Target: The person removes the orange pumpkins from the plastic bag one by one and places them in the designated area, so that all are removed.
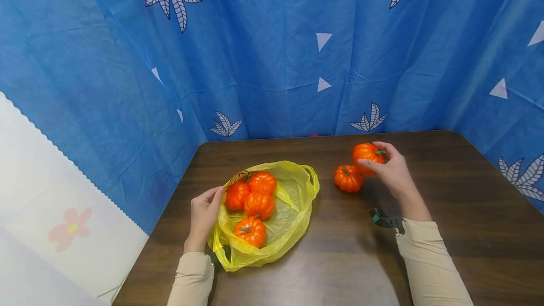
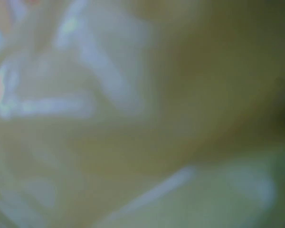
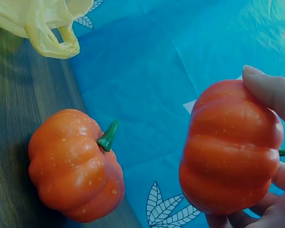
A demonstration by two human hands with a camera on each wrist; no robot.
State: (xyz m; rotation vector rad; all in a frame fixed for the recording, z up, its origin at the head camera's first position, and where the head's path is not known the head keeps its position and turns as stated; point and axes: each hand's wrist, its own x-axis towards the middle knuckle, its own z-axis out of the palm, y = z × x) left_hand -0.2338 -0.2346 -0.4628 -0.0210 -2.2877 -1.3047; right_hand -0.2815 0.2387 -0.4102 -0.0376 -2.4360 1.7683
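Note:
My right hand (image 1: pixel 394 170) grips a small orange pumpkin (image 1: pixel 366 156) with a green stem, thumb on one side and fingers on the other. In the right wrist view this held pumpkin (image 3: pixel 232 147) hangs clear of the table. Just left of it a second pumpkin (image 1: pixel 348 178) stands on the table. A yellow plastic bag (image 1: pixel 293 235) lies spread wide at its mouth, with several pumpkins (image 1: pixel 259 204) inside. At the bag's left rim my left hand (image 1: pixel 206 214) pinches the plastic between thumb and fingers. Blurred yellow plastic (image 2: pixel 133 142) fills the left wrist view.
The dark wooden table (image 1: pixel 323 268) has rounded far corners. A blue curtain (image 1: pixel 280 60) with leaf and triangle prints hangs behind it and along both sides. White cloth (image 1: pixel 51 202) with a flower print is at the left. One bag handle (image 3: pixel 52 42) points toward the loose pumpkin.

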